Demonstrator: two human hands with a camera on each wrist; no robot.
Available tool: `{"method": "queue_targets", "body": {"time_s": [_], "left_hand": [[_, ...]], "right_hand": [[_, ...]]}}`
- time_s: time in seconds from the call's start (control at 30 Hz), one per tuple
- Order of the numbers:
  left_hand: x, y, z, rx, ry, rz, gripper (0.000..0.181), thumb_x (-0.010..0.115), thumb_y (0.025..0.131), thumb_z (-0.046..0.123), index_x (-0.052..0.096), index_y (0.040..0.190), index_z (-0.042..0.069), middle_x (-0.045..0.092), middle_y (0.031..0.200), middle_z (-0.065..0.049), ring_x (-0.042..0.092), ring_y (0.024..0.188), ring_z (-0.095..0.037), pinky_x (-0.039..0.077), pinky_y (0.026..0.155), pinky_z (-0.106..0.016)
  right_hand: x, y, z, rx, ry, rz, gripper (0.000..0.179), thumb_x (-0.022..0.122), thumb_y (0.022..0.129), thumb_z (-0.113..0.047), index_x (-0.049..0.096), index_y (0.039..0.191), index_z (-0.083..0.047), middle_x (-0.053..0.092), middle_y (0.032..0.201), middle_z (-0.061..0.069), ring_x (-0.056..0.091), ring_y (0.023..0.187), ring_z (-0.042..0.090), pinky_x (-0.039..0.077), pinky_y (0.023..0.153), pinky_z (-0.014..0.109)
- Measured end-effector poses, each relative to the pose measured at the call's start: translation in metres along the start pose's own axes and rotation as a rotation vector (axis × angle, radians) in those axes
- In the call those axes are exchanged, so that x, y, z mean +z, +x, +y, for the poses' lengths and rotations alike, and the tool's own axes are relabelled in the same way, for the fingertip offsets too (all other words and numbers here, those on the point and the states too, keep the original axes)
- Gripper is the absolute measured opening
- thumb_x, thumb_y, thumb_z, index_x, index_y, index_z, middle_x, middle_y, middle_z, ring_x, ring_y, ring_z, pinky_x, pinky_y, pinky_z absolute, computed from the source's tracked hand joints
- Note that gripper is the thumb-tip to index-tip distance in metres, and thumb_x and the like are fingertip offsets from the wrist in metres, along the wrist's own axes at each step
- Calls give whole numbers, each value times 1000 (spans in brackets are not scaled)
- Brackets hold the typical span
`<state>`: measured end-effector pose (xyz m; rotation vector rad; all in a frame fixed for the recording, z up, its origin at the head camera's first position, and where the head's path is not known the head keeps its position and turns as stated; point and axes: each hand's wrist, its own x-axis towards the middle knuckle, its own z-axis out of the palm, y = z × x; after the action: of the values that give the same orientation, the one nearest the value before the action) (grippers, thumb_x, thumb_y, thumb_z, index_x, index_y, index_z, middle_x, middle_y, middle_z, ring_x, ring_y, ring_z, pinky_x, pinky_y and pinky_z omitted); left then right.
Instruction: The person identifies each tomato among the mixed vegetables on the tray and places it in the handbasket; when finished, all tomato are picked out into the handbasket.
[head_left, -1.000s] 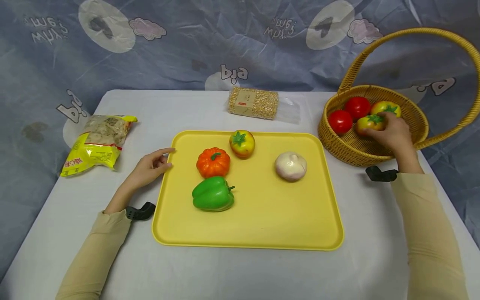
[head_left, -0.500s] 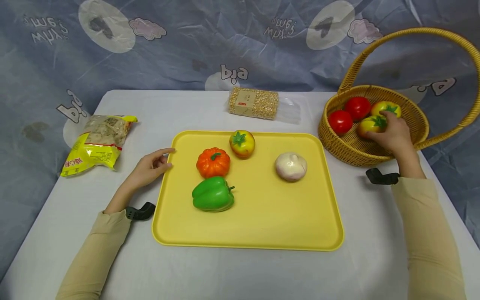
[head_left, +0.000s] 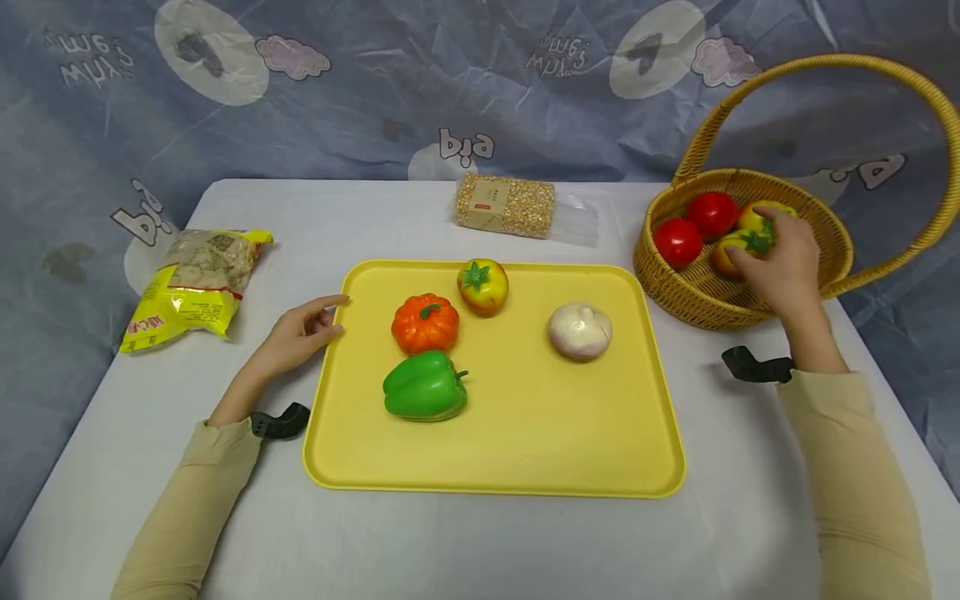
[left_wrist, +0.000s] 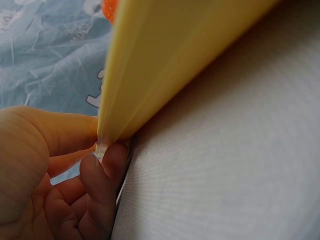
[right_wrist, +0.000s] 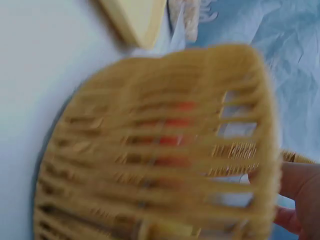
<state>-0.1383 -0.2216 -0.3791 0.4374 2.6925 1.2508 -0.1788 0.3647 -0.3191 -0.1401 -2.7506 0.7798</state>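
Note:
My left hand (head_left: 296,337) lies at the left rim of the yellow tray (head_left: 495,492); in the left wrist view its thumb and curled fingers hold the tray edge. On the tray sit an orange pumpkin (head_left: 425,323), a green bell pepper (head_left: 425,386), a yellow-red tomato (head_left: 483,287) and a garlic bulb (head_left: 580,331). My right hand (head_left: 787,258) is over the wicker basket (head_left: 705,307), thumb and fingers spread above a yellow-red tomato (head_left: 726,257). Another yellow-red tomato (head_left: 757,215) and two red tomatoes (head_left: 678,243) lie beside it. In the blurred right wrist view the basket wall hides most contents.
A bag of corn kernels (head_left: 517,207) lies behind the tray. At the left is a yellow snack-like packet (head_left: 197,287). The tall basket handle (head_left: 847,62) arches over the right side. Patterned blue cloth (head_left: 360,100) hangs behind the table.
My right hand has risen slightly off the front yellow-red tomato, its fingers spreading apart. The left hand has stayed at the tray rim.

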Motion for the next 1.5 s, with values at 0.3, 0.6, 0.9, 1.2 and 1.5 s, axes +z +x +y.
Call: {"method": "queue_targets", "body": {"time_s": [0.3,0.6,0.9,1.2,1.5], "left_hand": [[0,-1,0,-10,0,-9,41,55,90,1,49,130,-7,54,86,-15,43,64,-3,37,59,-17],[-1,-1,2,-16,2,-8,41,55,90,1,49,130,-8,54,87,-16,43,65,-4,38,60,-17],[-1,-2,2,-9,9,-8,41,54,90,0,49,129,-8,54,86,-16,43,65,-3,38,60,-17],[5,9,-35,42,-8,17,42,58,91,5,50,131,-2,55,86,-11,44,63,0,38,57,-18],[4,7,-32,44,-16,11,42,57,91,5,49,132,-3,55,86,-11,44,64,0,38,58,-17]], "right_hand": [[9,-14,-36,-115,102,91,55,61,85,-12,44,136,-1,45,131,27,37,123,41,22,106,57],[22,-30,-69,-266,152,137,51,65,82,-8,50,131,-3,51,128,20,45,114,31,30,87,4],[38,-39,-102,-382,208,122,50,66,81,-3,52,129,0,52,130,19,46,121,32,37,97,28],[59,-45,-127,-429,295,28,54,66,80,-1,49,131,-1,48,131,19,51,116,33,46,98,33],[83,-53,-153,-477,352,-114,56,66,83,-4,45,135,-4,44,134,18,51,117,34,47,96,46]]}}
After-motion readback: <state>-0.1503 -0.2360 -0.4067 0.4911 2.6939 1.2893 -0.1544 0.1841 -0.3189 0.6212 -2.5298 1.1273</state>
